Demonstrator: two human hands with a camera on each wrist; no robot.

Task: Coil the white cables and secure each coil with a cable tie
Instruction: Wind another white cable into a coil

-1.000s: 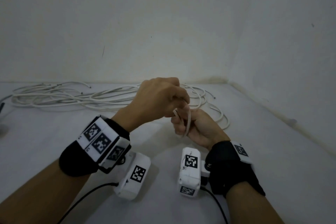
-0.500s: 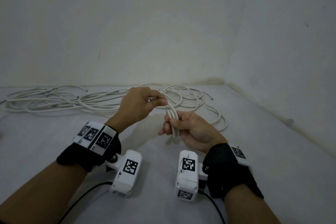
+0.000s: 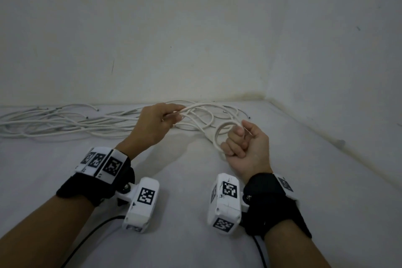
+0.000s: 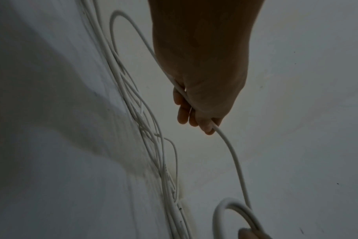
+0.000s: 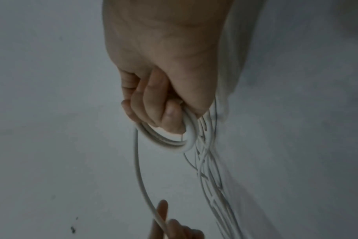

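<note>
Wrist cameras [image 3: 141, 203] sit nearest the viewer, strapped to both forearms above the white surface [image 3: 185, 180]. Beyond them, the right hand [image 3: 245, 146] is curled round a small coil [image 3: 219, 135] of white cable, fingers closed through the loops; the right wrist view shows several turns stacked together under the fingers [image 5: 149, 110]. Further out and to the left, the left hand [image 3: 156, 124] pinches the free run of the same cable [image 4: 231, 150] between thumb and fingertips, the strand passing through the hand and down to the coil. Farthest, the remaining loose cables [image 3: 65, 124] lie spread along the foot of the wall [image 3: 195, 39].

Procedure for the current step, as judged: winding the next turn. Feed the strand through the left hand under light tension, lay each new loop flat against the previous ones at matching diameter, and keep the right-hand clamp firm so that the turns do not spring apart. Draw slack from the pile gradually to avoid dragging neighbouring cables.

Limits of view: no cable tie is visible in any view. The number of cables in the pile cannot be determined, and its left end is cut off. Cable ends are too small to identify. Both wrist views are dim.
</note>
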